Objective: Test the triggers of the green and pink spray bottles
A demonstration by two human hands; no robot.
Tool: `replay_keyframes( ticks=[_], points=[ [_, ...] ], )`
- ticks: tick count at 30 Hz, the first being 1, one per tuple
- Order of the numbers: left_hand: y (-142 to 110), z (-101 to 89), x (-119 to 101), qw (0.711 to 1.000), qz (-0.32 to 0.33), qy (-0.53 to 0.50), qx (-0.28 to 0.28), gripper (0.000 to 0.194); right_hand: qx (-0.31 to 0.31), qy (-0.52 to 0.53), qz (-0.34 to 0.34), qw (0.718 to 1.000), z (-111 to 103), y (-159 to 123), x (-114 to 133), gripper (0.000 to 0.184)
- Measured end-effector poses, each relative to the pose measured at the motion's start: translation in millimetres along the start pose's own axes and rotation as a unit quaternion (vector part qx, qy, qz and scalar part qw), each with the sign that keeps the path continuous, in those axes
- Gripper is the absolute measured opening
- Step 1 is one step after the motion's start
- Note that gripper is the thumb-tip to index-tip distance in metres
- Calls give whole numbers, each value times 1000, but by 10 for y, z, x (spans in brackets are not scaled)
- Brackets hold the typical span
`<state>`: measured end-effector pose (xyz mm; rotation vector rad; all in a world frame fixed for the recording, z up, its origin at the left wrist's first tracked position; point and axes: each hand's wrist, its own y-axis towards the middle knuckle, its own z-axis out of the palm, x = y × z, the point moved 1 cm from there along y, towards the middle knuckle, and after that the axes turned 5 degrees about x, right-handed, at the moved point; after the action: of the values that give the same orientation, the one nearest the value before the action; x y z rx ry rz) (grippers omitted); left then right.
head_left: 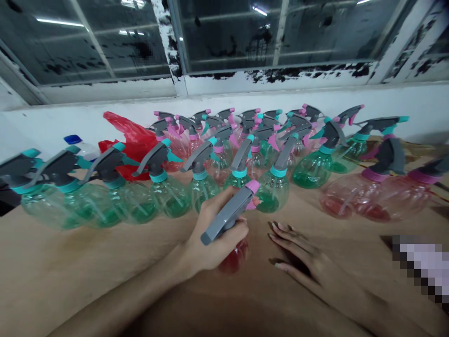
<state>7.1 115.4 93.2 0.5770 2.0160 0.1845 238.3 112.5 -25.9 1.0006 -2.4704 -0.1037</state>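
Note:
My left hand [210, 234] is closed around the neck of a spray bottle [233, 260] with a grey trigger head, a pink nozzle and a clear pink body. Its lower part shows below my fingers, while the neck is hidden by them. To the right of it, my right hand [305, 264] rests on the tabletop with its fingers spread, touching no bottle. Just beyond my hands stands a row of green spray bottles [171, 196] with teal collars and grey heads. Two pink spray bottles [342, 194] are at the right.
The wooden table [133, 262] runs back to a white wall under a window [280, 37] with peeling paint. More pink and green spray bottles crowd behind the front row. A red plastic bag [129, 133] and a blue-capped bottle [73, 139] lie at the back left.

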Motion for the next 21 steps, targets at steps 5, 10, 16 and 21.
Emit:
replay_keyframes(
  ticks=[5, 10, 16, 21],
  points=[
    [-12, -16, 10, 999, -38, -36, 9, 11, 2, -7, 4, 1000, 4, 0, 6, 51],
    [-8, -22, -10, 998, -45, -47, 12, 7, 1, -9, 5, 1000, -10, 6, 14, 50],
    [4, -25, -35, 1000, -23, -10, -1, 9, 14, -20, 5, 1000, -11, 5, 6, 49],
    [10, -34, -62, 999, -44, -10, -15, 7, 8, -2, 8, 1000, -22, 9, 10, 49]
  ],
)
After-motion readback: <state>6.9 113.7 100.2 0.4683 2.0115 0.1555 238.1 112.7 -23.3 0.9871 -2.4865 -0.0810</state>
